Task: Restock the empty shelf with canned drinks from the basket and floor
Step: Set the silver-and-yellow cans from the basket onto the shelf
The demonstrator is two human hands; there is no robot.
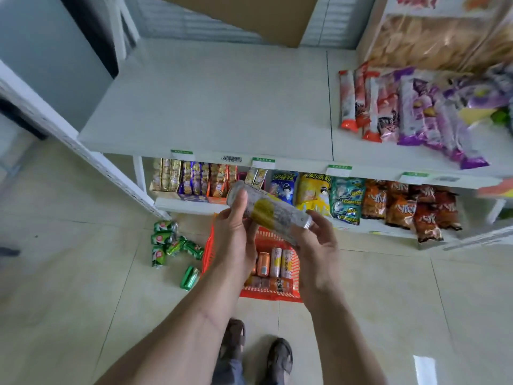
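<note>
A tall slim can [270,211], silver-white with a yellow patch on its side, was held tilted above the basket, between both hands. The left hand [236,234] was wrapped round its upper end, thumb pressed on the wall; the right hand [316,245] was curled under its lower end, fingers grasping the rim. The print was blurred and could not be read.

Directly below, more slim cans, orange and pale yellow, were seen lying in the red plastic basket [208,245] on the tiled floor. Just beside the basket, to its left, a scatter of green cans [172,243] was left lying on the tiles, some touching one another.

Beyond, the lower shelf was packed with snack bags [344,200]. Farther still, the grey upper shelf [211,107] was bare across its left bay, with no can on it. The restocking was judged barely begun: one can lifted, none placed, basket and floor cans all outstanding.
</note>
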